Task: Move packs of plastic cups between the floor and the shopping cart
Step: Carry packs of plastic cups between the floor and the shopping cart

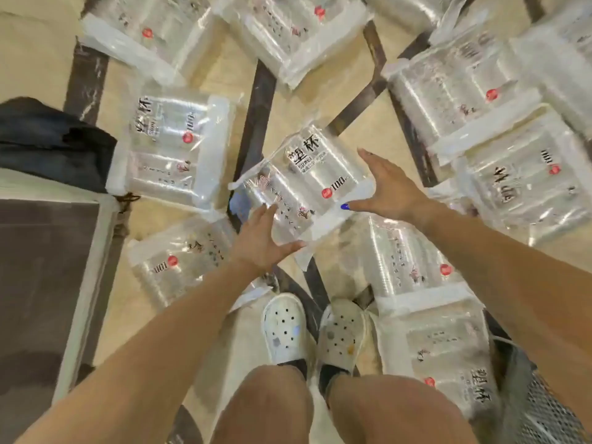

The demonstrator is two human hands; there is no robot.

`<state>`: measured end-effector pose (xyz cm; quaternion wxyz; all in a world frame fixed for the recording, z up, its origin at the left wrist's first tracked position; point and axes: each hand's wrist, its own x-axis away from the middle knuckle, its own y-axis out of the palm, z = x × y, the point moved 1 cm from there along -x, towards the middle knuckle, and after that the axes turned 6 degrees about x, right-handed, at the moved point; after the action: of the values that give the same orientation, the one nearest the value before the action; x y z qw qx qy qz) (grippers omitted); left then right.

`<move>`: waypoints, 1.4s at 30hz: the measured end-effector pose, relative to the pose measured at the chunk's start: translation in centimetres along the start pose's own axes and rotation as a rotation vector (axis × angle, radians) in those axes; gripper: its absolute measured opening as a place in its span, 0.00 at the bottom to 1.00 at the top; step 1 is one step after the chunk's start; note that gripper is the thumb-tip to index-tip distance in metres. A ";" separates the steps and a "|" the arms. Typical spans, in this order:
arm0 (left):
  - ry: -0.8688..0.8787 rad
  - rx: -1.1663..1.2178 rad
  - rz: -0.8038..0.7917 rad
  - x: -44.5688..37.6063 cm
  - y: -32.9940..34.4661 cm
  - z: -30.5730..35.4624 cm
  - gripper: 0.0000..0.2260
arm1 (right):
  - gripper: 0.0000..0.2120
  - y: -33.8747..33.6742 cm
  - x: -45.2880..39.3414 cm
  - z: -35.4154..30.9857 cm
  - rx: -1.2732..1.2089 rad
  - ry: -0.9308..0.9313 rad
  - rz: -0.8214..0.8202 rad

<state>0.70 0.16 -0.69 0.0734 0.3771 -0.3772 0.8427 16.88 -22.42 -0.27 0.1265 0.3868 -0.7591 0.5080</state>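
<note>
A clear pack of plastic cups point(307, 184) with black lettering and a red dot is tilted just above the tiled floor point(38, 52), in the middle of the view. My left hand point(262, 241) grips its lower left edge, thumb beneath it and fingers along the side. My right hand point(389, 190) presses on its right edge, thumb on the white seam and fingers spread. Several more packs of the same kind lie around it, such as one to the left point(173, 149) and one to the right point(525, 184).
My white perforated shoes point(285, 328) stand just below the held pack, with packs close on both sides. A dark bag point(48, 139) and a dark panel with a pale frame point(48, 267) lie at the left. Grey cart mesh point(544, 411) shows at the bottom right.
</note>
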 end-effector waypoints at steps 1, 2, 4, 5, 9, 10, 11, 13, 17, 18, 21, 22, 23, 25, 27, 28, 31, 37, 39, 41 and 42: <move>-0.051 0.056 0.010 -1.4 1.6 -1.2 0.49 | 0.53 1.2 -1.4 0.8 -0.003 -0.007 0.006; -0.126 0.096 0.041 -2.9 2.8 -2.1 0.49 | 0.52 2.3 -3.0 1.8 0.000 -0.004 0.014; -0.317 0.215 0.039 -5.0 4.9 -3.7 0.47 | 0.52 4.7 -5.8 3.9 -0.034 0.038 0.006; -0.380 0.274 0.026 -6.0 6.0 -4.2 0.44 | 0.51 5.6 -7.1 4.8 -0.053 0.051 0.018; -0.453 0.584 -0.009 -9.3 9.1 -5.4 0.44 | 0.57 7.6 -10.8 6.9 -0.083 0.101 0.005; -0.457 0.642 0.005 -9.8 9.4 -5.6 0.45 | 0.59 7.8 -11.3 7.1 -0.110 0.125 -0.030; -0.445 0.693 0.040 -10.0 9.5 -5.6 0.45 | 0.59 8.0 -11.6 7.3 -0.146 0.151 -0.059; -0.406 0.779 0.090 -9.6 9.3 -5.3 0.47 | 0.60 7.9 -11.3 7.4 -0.237 0.200 -0.085; -0.324 0.946 0.129 -7.2 7.6 -4.7 0.46 | 0.61 7.0 -7.9 6.7 -0.400 0.274 -0.071; -0.301 0.964 0.138 -6.4 6.5 -4.4 0.44 | 0.62 6.4 -6.4 6.2 -0.443 0.288 -0.073; -0.226 0.927 0.146 -2.7 1.7 -2.5 0.40 | 0.56 3.4 -0.6 3.5 -0.550 0.320 -0.090; -0.199 0.913 0.139 -1.2 -0.1 -1.7 0.40 | 0.53 2.1 1.4 2.5 -0.565 0.320 -0.089; -0.169 0.903 0.131 0.5 -2.0 -1.0 0.40 | 0.49 0.6 3.4 1.1 -0.576 0.314 -0.079; -0.151 0.862 0.112 4.3 -6.3 0.6 0.45 | 0.45 -2.7 7.2 -2.0 -0.604 0.288 -0.055; -0.128 0.850 0.091 8.5 -10.6 2.5 0.49 | 0.50 -6.0 10.4 -5.0 -0.666 0.271 -0.040; -0.115 0.860 0.094 10.6 -12.9 3.7 0.51 | 0.53 -8.0 12.1 -6.7 -0.689 0.247 -0.033; -0.090 0.873 0.138 17.0 -19.9 7.4 0.53 | 0.58 -15.0 17.3 -12.8 -0.749 0.177 -0.004; 0.027 1.006 0.165 30.0 -32.2 12.0 0.55 | 0.58 -26.1 27.0 -23.4 -0.787 0.050 0.063; 0.088 1.066 0.165 34.0 -34.9 12.9 0.52 | 0.55 -28.8 30.1 -26.3 -0.784 -0.003 0.077; 0.120 1.112 0.181 37.9 -36.8 13.7 0.51 | 0.55 -30.8 32.5 -28.8 -0.771 -0.064 0.096; 0.120 1.131 0.189 39.6 -37.6 13.9 0.52 | 0.57 -31.7 33.6 -30.1 -0.760 -0.097 0.098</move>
<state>-3.86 10.69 54.48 -0.1941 0.2740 0.1046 0.9361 11.00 -17.58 54.32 0.2004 0.2992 -0.9159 0.1773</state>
